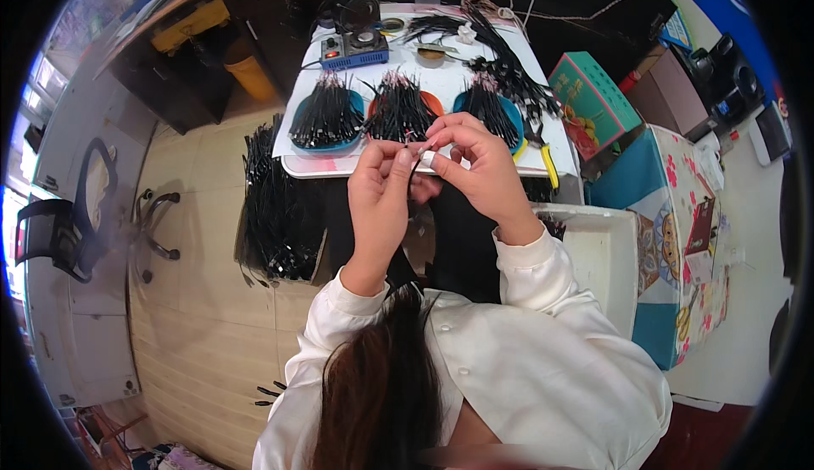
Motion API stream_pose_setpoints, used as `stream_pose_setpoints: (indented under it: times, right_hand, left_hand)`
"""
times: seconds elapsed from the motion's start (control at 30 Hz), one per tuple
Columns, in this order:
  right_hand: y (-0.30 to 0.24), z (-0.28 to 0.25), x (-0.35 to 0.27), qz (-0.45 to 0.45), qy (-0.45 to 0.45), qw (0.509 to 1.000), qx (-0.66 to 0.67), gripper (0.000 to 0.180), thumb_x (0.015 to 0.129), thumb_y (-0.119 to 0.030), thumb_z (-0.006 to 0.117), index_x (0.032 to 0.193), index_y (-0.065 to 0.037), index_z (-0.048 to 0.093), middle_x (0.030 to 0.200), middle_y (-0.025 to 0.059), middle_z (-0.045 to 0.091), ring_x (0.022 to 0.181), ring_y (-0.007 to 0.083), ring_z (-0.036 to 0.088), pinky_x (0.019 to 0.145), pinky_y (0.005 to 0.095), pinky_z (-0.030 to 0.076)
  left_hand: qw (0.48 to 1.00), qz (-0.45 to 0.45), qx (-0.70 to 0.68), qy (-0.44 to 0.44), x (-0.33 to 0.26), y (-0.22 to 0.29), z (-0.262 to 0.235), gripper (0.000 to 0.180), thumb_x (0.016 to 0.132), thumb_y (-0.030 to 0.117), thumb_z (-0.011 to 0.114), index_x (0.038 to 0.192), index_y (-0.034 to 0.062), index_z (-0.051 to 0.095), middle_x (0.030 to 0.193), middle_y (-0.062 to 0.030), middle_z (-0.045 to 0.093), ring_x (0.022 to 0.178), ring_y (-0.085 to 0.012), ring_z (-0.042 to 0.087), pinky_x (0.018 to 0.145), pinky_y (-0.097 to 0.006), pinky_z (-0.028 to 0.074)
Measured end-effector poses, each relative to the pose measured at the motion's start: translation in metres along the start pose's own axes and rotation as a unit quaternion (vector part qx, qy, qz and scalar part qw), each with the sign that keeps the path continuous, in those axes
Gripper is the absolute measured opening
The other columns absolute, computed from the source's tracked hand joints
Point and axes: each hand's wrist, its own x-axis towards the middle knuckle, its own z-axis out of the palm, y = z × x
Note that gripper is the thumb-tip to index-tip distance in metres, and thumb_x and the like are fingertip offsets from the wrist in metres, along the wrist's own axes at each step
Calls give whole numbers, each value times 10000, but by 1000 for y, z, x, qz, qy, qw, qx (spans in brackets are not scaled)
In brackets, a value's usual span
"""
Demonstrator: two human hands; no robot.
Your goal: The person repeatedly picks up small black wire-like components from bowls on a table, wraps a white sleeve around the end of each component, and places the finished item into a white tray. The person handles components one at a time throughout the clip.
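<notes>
Both my hands meet over the near edge of the white table. My left hand pinches a thin black cable between thumb and fingers. My right hand, with white wrapping on a fingertip, closes on the stripped reddish wire end of the same cable. Just beyond my hands, bundles of short black cables stand in a left blue tray, a middle red tray and a right blue tray. Yellow-handled pliers lie at the table's right edge, near my right hand.
A blue soldering station with a lit switch stands at the back left of the table. More black cables lie at the back right. A box of cables sits on the floor at left; a white foam bin is at right.
</notes>
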Motion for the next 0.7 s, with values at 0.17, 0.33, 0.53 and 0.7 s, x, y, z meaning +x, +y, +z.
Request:
stream_pose_setpoints:
  times: [0.17,0.33,0.53,0.7]
  right_hand:
    - [-4,-13,-17,15,39,999,32,103,834,-50,694,926,-14,664,995,37,600,756,56,558,610,190,434]
    - [-15,-15,-30,-22,69,997,-32,88,815,-21,692,897,-14,663,973,20,591,704,45,515,587,183,405]
    - [-25,-17,-41,9,55,998,7,102,836,-16,702,910,-3,633,1010,36,565,772,52,529,656,177,428]
    - [-24,-23,-46,7,18,1000,22,86,863,-13,669,938,4,631,1030,52,572,858,66,536,712,201,447]
  left_hand:
    - [990,67,121,24,-17,-4,21,79,996,69,508,996,-4,540,806,-60,653,548,-23,414,491,-168,310]
    - [987,93,134,1,-26,-5,31,114,990,95,530,1004,-18,544,793,-47,661,608,-14,457,527,-174,353]
    - [999,27,24,-41,-29,0,30,92,971,64,558,989,-26,548,804,-87,663,625,-46,496,553,-179,374]
    - [996,-25,-64,-48,-31,4,29,65,952,36,575,958,-24,551,803,-120,664,614,-63,505,547,-183,381]
